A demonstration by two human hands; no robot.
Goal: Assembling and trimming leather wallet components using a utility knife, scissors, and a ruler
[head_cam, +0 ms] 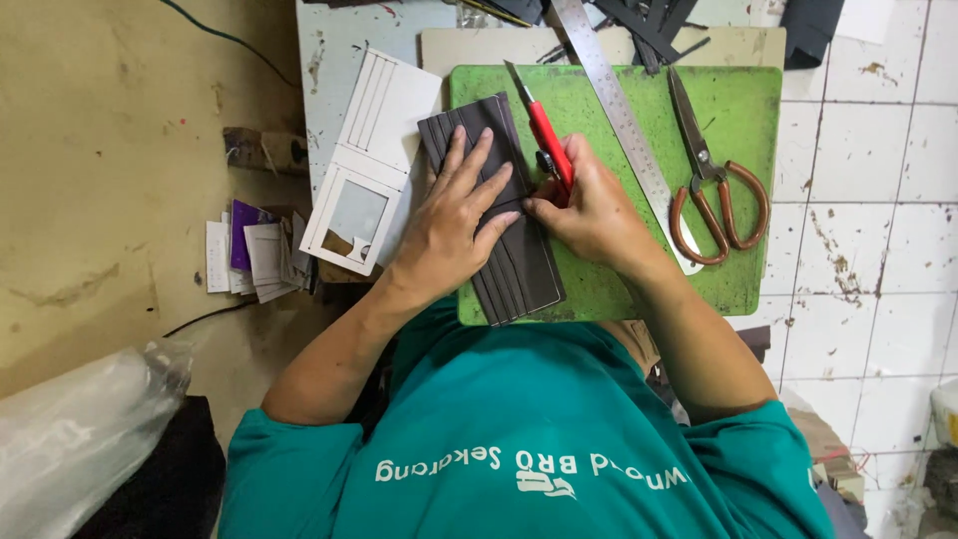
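Note:
A dark grey leather piece (524, 269) with stitched card-slot ridges lies on a green cutting mat (743, 110). My left hand (454, 215) presses flat on the leather, fingers spread. My right hand (589, 210) grips a red utility knife (544, 130), its blade pointing away from me along the right edge of the leather.
A steel ruler (619, 110) and brown-handled scissors (714, 190) lie on the mat to the right. A white wallet template (369, 160) rests left of the mat. Small cards (249, 250) sit on the floor at left. Black scraps (649, 20) lie beyond the mat.

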